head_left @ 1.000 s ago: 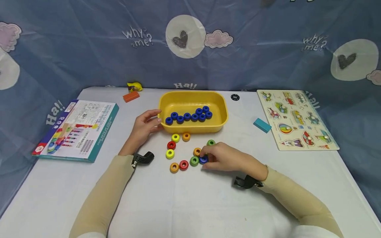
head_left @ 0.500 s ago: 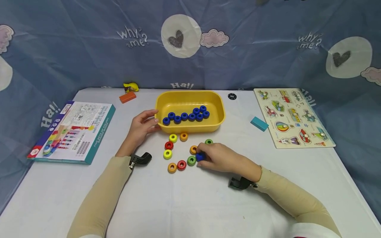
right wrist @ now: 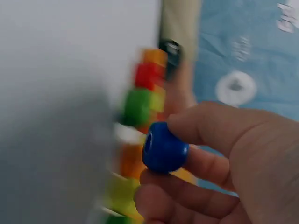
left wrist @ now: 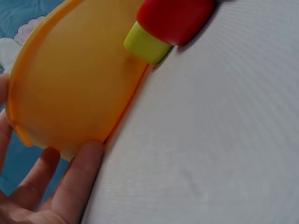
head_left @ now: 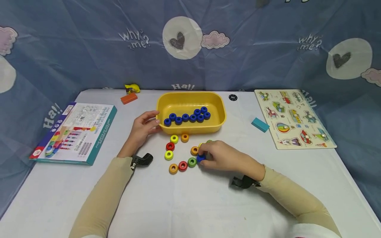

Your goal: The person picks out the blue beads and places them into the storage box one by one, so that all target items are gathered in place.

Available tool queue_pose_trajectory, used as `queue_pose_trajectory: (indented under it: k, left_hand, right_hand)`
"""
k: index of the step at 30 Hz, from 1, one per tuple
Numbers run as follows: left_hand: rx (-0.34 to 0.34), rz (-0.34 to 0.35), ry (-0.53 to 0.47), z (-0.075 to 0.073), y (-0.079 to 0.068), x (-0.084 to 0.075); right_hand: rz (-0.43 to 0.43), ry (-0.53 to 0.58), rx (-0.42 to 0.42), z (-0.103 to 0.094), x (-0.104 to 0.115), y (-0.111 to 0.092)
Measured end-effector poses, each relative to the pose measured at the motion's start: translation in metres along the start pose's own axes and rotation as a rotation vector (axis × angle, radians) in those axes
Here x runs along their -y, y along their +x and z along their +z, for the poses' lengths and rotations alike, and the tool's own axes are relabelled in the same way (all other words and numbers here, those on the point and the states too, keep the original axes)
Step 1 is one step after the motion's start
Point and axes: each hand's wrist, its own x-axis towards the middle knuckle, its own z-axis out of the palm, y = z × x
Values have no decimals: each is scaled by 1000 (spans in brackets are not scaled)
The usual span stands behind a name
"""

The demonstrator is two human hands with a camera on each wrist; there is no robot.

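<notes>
My right hand (head_left: 227, 157) pinches a blue ring-shaped bead (right wrist: 166, 148) between thumb and fingers, low over the table, beside a green bead (head_left: 192, 162) and an orange bead (head_left: 194, 151). With its fingers spread, my left hand (head_left: 144, 127) rests against the left end of the yellow tray (head_left: 191, 130); in the left wrist view its fingertips (left wrist: 91, 151) touch the wall. Several blue beads (head_left: 185, 117) lie inside that tray. In front of it sit yellow beads (head_left: 169, 155), red beads (head_left: 183, 166) and more orange beads (head_left: 173, 169). My right hand partly covers some beads.
A toy box (head_left: 77, 132) lies at the left, a picture puzzle board (head_left: 294, 119) at the right. Around the tray are an orange block (head_left: 129, 98), a yellow figure (head_left: 132, 88), a black chip (head_left: 233, 97) and a teal block (head_left: 260, 125). Patterned cloth (head_left: 268, 62) hangs behind.
The right hand has lifted the blue bead slightly and shifted it left towards the green bead. The left hand stays at the tray. The head view has shifted a little.
</notes>
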Motion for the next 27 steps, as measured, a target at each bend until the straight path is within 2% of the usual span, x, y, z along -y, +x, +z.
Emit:
queue_pose_trajectory:
  k: [2, 5, 8, 10, 14, 16, 18, 22, 27]
  left_hand:
    - [-1, -5, 3, 0, 0, 0]
    - [-1, -2, 8, 0, 0, 0]
    - [2, 4, 12, 1, 0, 0]
    - [2, 6, 11, 1, 0, 0]
    - [5, 7, 12, 1, 0, 0]
    - [5, 6, 11, 1, 0, 0]
    - [5, 7, 10, 1, 0, 0]
    - [0, 10, 16, 0, 0, 0]
    - [-5, 1, 18, 0, -1, 0]
  right_hand:
    - [-10, 24, -41, -17, 1, 3]
    - [-7, 19, -150, -47, 0, 11]
    - [62, -2, -229, -72, -7, 24]
    - [137, -25, -226, -83, -14, 36]
    - [327, -69, -97, -91, -30, 59]
    - [424, -89, -4, -89, -37, 69]
    - [484, -114, 89, -83, -42, 78]
    - [504, -184, 193, -70, -50, 89]
    - [527, -212, 180, -59, -56, 93]
